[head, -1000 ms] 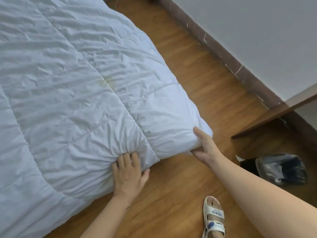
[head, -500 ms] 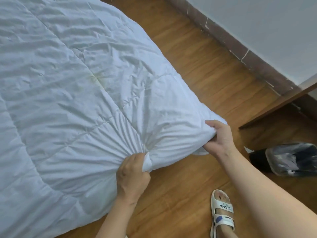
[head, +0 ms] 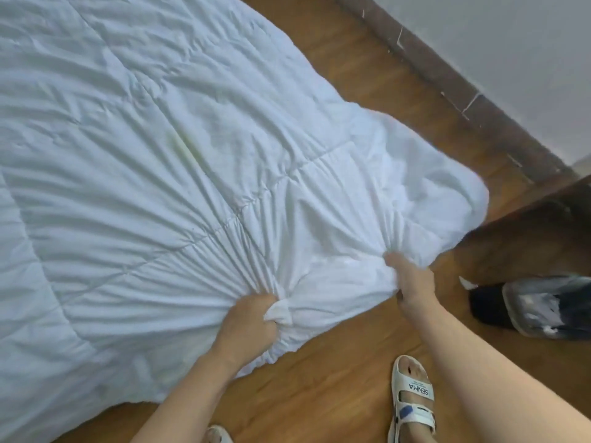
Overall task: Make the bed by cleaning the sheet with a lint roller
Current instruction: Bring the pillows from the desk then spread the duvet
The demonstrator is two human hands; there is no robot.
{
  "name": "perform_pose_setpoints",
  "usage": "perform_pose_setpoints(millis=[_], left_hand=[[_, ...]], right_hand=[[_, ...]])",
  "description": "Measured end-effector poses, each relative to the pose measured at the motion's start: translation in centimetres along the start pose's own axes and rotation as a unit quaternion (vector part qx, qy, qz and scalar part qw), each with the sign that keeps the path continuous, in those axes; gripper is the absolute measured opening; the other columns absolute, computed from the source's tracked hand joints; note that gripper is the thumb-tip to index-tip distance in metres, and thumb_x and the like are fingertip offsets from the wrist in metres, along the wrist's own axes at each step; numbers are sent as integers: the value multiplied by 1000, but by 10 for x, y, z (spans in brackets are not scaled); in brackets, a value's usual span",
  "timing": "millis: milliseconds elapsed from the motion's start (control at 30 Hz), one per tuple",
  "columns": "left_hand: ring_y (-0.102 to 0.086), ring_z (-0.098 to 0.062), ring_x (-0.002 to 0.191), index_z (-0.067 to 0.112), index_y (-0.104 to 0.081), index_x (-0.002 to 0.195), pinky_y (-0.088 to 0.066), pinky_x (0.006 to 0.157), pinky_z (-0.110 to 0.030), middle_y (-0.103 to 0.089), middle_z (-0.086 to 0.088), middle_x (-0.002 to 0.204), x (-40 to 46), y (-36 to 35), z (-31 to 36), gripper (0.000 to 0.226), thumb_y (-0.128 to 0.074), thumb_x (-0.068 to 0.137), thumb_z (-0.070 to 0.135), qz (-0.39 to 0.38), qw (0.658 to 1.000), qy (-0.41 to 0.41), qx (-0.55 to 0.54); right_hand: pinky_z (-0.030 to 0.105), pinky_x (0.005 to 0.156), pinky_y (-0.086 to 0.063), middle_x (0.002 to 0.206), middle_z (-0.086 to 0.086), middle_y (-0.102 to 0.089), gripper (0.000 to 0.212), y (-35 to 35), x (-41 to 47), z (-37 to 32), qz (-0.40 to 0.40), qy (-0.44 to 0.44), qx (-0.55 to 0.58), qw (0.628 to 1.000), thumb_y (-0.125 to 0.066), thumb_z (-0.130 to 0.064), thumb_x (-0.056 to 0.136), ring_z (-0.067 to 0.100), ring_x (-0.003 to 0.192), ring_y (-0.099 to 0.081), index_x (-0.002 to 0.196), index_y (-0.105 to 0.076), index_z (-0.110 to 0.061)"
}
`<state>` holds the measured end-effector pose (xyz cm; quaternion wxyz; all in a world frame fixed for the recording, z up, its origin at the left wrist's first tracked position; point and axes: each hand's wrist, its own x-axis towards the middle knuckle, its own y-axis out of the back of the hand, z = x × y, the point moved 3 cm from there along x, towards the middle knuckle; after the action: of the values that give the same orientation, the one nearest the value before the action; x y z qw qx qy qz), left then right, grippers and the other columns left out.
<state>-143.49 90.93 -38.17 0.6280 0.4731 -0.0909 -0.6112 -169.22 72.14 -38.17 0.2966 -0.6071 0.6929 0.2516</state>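
Quilt point(head: 160, 174), white and stitched in panels, is grasped at its near edge by both hands. Left hand point(head: 248, 327): fingers curled into a fist around a bunched tuft of fabric, a small white fold poking out between thumb and fingers. Creases fan out from this fist toward 9 through 12 o'clock. Right hand point(head: 412, 282): at 3 o'clock of the left, fingers clenched over the quilt's edge close to its corner, folds radiating from the grip toward 12 o'clock. Fabric between the two hands is gathered and puckered. Loose corner of the quilt bulges past the right hand toward 2 o'clock.

Quilt covers the frame from 12 round to 8 o'clock. Wooden floor point(head: 335, 388) shows beneath its near edge. White sandal point(head: 412, 398) on a foot at 5 o'clock, lettering on its strap. Dark bundle in clear plastic point(head: 543, 305) lies on the floor at 3 o'clock, apart from the quilt. Brown skirting board point(head: 447, 81) and pale wall point(head: 511, 43) at 1 o'clock.
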Motion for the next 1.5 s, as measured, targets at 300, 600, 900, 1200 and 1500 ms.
perform_pose_setpoints(millis=[300,600,900,1200,1500], left_hand=[[-66,-28,107,13,-58,125,-56,86,-42,-66,-8,120,-49,-84,-37,23,-56,104,23,75,755,430,-489],[-54,-33,124,10,-55,131,-49,100,-55,-46,-17,153,28,-94,-89,50,-66,83,10,120,406,410,-808],[-62,-26,110,8,-41,152,-58,88,-45,-56,-7,127,8,-119,-66,51,-55,103,10,134,668,457,-571],[-58,-10,119,25,-55,136,-50,107,-44,-58,11,129,1,-43,13,37,-56,101,13,224,822,277,-446],[-66,-21,109,23,-63,124,-57,96,-46,-66,-5,125,-42,146,158,25,-56,100,21,231,877,231,-351]], right_hand=[[48,115,-39,138,12,-63,44,-20,4,71,-120,-248,290,917,-36,-30,106,37,129,-58,144,-56,-21],[33,66,-58,92,13,-75,64,-72,-1,58,-284,-254,285,879,-50,-72,90,24,67,-71,111,-75,-16],[40,86,-57,134,9,-61,99,2,121,163,192,-213,-100,953,-64,-68,63,33,114,-63,141,-50,-10],[34,77,-46,98,3,-64,20,-10,18,59,53,36,-311,948,-49,-22,94,22,88,-60,112,-55,-14],[34,72,-50,91,8,-65,18,22,-64,-162,-92,122,-507,848,-47,-21,94,27,84,-61,90,-58,-7]])
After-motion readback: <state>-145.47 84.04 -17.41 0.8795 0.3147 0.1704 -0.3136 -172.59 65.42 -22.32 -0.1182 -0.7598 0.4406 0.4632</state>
